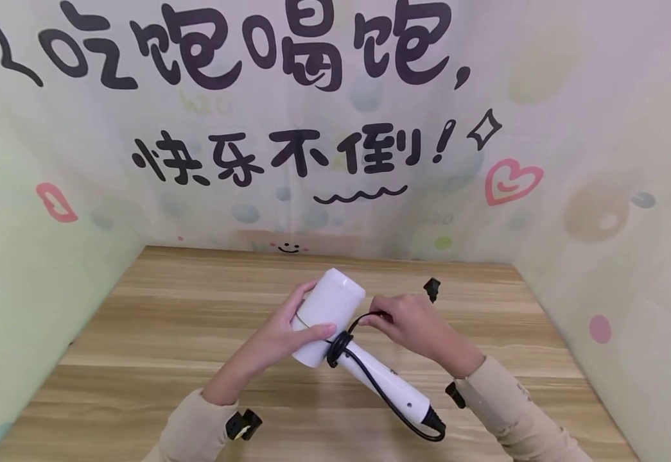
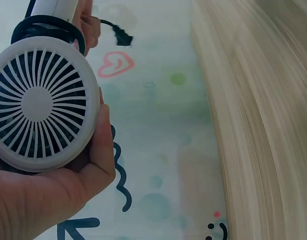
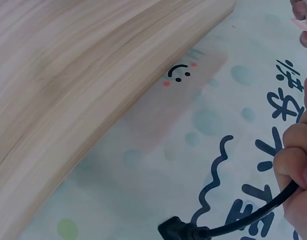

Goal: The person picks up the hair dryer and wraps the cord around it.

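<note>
A white hair dryer is held above the table, its handle slanting down to the right. My left hand grips the barrel, thumb across the front and fingers behind. The left wrist view shows the round slotted grille at its back end. A black power cord is wound where the handle meets the barrel and also runs along the handle to its end. My right hand pinches the cord's free end just right of the barrel. Beyond those fingers the plug sticks out on a short length of cord.
The wood-grain table ends at a white printed backdrop with black lettering. Side panels of similar light material stand at left and right. Black wrist devices sit at both sleeve cuffs.
</note>
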Action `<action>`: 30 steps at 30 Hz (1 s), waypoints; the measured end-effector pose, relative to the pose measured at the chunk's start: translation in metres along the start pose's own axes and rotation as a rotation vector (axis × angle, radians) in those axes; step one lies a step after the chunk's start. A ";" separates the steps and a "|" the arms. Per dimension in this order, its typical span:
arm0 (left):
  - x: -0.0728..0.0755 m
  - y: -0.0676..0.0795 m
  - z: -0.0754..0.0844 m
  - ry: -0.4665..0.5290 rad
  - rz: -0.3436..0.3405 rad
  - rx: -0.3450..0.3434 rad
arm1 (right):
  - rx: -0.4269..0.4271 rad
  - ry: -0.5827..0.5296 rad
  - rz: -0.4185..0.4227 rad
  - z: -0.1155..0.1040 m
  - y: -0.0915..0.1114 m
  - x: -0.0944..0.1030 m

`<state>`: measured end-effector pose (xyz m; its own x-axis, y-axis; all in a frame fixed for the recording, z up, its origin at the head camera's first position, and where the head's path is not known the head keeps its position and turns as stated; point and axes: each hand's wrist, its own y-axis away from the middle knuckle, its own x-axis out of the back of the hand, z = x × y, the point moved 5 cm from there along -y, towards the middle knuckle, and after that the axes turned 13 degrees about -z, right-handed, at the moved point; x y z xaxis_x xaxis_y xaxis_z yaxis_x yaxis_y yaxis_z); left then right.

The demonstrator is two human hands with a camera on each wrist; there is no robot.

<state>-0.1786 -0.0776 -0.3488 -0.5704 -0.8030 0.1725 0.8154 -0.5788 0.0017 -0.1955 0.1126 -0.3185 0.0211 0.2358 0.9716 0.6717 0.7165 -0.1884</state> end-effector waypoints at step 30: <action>-0.004 -0.005 -0.007 -0.249 0.139 0.023 | -0.248 -0.301 -0.083 -0.017 -0.005 -0.002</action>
<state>-0.1810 -0.0725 -0.3561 -0.4136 -0.8134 0.4090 0.8878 -0.4600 -0.0171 -0.1861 0.0979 -0.3168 -0.2341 0.3925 0.8895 0.8214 0.5693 -0.0350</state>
